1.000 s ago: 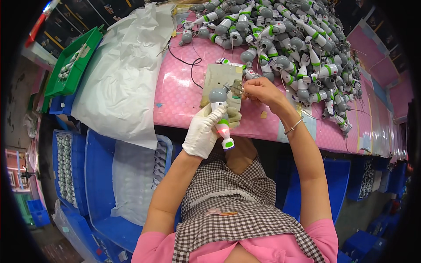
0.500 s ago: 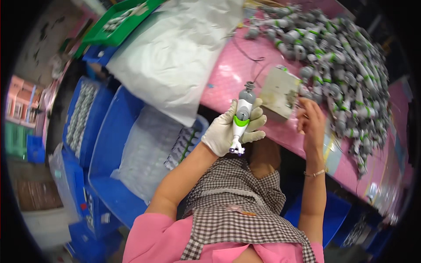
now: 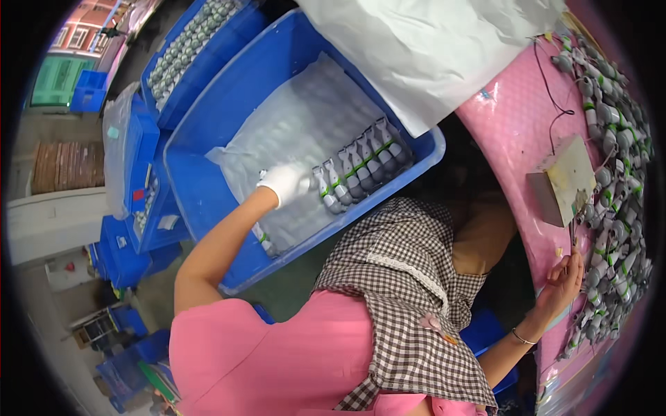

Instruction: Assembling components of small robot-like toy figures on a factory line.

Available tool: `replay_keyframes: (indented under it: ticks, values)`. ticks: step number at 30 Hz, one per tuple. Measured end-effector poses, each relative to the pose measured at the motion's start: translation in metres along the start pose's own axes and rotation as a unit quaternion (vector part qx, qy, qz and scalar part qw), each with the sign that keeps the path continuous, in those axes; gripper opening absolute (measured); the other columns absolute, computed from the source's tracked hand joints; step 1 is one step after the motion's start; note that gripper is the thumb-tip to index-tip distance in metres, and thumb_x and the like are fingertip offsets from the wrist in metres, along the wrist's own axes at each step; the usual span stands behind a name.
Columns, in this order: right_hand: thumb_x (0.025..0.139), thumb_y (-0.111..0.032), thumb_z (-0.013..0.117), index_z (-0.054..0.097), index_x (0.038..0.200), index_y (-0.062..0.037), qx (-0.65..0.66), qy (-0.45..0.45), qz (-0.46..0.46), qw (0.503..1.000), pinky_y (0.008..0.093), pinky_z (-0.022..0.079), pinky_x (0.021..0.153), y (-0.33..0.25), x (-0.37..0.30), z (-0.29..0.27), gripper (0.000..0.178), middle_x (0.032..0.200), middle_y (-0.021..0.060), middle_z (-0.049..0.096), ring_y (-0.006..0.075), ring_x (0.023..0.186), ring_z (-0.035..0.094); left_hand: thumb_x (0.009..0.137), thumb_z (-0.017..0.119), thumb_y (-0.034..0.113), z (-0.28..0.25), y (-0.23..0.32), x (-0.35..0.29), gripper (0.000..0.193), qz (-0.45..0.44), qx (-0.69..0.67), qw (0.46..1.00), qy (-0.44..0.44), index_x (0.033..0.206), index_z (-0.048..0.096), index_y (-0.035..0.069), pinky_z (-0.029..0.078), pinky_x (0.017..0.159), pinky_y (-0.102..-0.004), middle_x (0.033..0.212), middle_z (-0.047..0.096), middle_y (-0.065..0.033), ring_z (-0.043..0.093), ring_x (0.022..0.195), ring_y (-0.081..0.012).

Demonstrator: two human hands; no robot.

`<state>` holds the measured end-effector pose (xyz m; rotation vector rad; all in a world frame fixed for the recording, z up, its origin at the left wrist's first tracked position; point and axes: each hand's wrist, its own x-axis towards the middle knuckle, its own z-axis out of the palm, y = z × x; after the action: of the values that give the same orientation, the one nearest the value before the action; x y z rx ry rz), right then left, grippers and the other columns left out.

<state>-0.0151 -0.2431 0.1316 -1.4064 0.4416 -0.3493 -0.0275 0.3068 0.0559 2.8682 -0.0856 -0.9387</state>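
My left hand [image 3: 283, 183], in a white glove, is over the large blue bin [image 3: 196, 142] and smeared by motion. Its fingers appear closed round a grey-and-white handheld device, whose small end [image 3: 263, 174] peeks out by the wrist; the glove hides most of it. Beside that hand, a row of similar devices with green bands [image 3: 361, 163] lies on white plastic sheeting [image 3: 277, 128] in the bin. At the right, my bare right hand [image 3: 565, 281] pinches a thin dark tool [image 3: 573, 239] that points up at a grey block [image 3: 565, 182] on the pink table.
A big heap of grey, white and green devices [image 3: 614, 229] covers the right of the pink-covered table [image 3: 510, 132]. White sheeting [image 3: 430, 52] hangs over the bin's far edge. Another blue crate [image 3: 239, 35] holds rows of grey pieces. A dark cable [image 3: 543, 69] crosses the table.
My left hand has gone from before my body, device in it, left into the blue bin. My right hand has moved beside the grey block and taken a thin tool. The view has swung left.
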Motion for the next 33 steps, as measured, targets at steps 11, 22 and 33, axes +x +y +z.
replay_keyframes:
  ticks: [11,22,33]
  values:
    - [0.091,-0.016,0.056,0.063,0.098,-0.002,-0.084,0.043,-0.028,0.995,0.0173,0.026,0.043,-0.029,-0.01,0.014,0.017,0.064,-0.0056,0.044,0.0014,0.051,0.034,0.079,0.049,0.012,0.169,-0.048,0.04,0.018,0.351,0.108,0.921,0.132,0.094,0.059,0.011,0.044,0.074,-0.0445,0.082,0.057,-0.0119,0.058,0.079,-0.0296]
    - [0.088,-0.008,0.056,0.062,0.098,-0.0006,-0.251,0.223,-0.264,0.904,0.0209,0.042,0.055,-0.043,0.034,-0.034,0.014,0.073,0.0011,0.058,0.0079,0.06,0.052,0.077,0.054,0.025,0.233,-0.089,0.059,0.029,0.112,-0.138,0.978,0.113,0.079,0.064,-0.002,0.044,0.068,-0.0481,0.077,0.061,-0.0245,0.058,0.075,-0.0401]
    - [0.074,-0.018,0.065,0.058,0.091,-0.0092,-0.732,0.176,-0.121,0.647,0.041,0.052,0.063,-0.052,0.08,-0.019,0.021,0.092,0.0112,0.063,0.0318,0.076,0.064,0.08,0.057,-0.005,0.003,0.044,0.054,0.028,0.085,-0.179,0.832,0.519,0.108,0.055,-0.001,0.044,0.09,-0.0323,0.11,0.055,-0.0128,0.055,0.102,-0.0242]
